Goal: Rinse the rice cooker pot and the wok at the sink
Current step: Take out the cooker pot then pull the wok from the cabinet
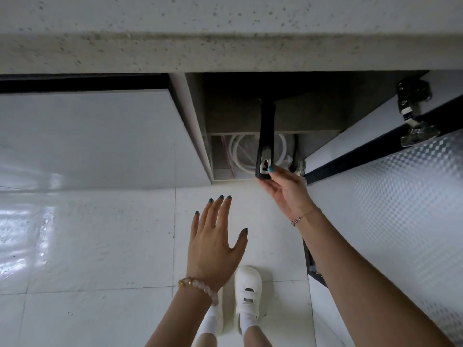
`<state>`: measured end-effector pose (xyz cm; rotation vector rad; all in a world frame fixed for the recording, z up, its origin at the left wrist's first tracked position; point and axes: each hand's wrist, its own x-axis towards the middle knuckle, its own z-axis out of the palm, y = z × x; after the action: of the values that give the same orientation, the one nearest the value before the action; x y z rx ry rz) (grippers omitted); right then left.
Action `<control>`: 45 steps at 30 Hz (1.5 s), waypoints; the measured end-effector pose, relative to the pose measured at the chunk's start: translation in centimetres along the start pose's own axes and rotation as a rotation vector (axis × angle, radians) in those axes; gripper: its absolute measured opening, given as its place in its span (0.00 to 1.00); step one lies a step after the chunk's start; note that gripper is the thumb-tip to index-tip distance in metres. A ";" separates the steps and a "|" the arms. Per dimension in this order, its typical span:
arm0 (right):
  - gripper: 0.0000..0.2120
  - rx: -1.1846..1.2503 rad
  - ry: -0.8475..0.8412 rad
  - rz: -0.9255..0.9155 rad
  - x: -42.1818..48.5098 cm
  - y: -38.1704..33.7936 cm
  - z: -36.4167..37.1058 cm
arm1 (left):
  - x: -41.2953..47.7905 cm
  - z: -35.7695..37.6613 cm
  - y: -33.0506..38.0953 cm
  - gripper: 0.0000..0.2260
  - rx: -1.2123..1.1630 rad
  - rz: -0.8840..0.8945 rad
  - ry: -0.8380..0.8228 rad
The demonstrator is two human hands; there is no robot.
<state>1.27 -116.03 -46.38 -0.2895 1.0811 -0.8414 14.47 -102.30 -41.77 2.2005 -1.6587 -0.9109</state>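
Note:
A long black wok handle (266, 136) with a metal end sticks out of the open cabinet under the counter. The wok's bowl is hidden in the dark inside the cabinet. My right hand (288, 194) holds the handle's tip between thumb and fingers. Lower and to the left, my left hand (216, 244) hovers over the floor with fingers spread and nothing in it. The rice cooker pot and the sink are not in view.
The speckled stone counter edge (225, 46) runs across the top. The open cabinet door (400, 196) with a patterned liner and hinges (413, 113) stands at the right. A white coiled hose (240, 151) lies in the cabinet. White floor tiles and my white shoes (248, 294) are below.

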 end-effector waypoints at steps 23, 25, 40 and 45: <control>0.10 -0.173 0.232 0.038 -3.1 0.6 -5.1 | 14.1 3.8 5.3 0.08 -1.395 -0.457 -0.391; 0.10 -0.151 0.256 0.037 -2.6 0.1 -5.4 | 14.0 3.8 5.3 0.08 -1.292 -0.453 -0.347; 0.18 -0.032 -0.062 0.147 1.0 -0.1 1.1 | 9.2 4.4 3.6 0.06 -0.994 -0.493 -0.216; 0.07 -0.035 -0.036 0.203 1.3 1.2 2.8 | 7.1 4.7 2.9 0.07 -0.971 -0.474 -0.222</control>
<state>4.53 -116.70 -46.66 -0.2191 1.0733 -0.6343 10.52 -109.03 -46.24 1.7909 -0.4806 -1.6653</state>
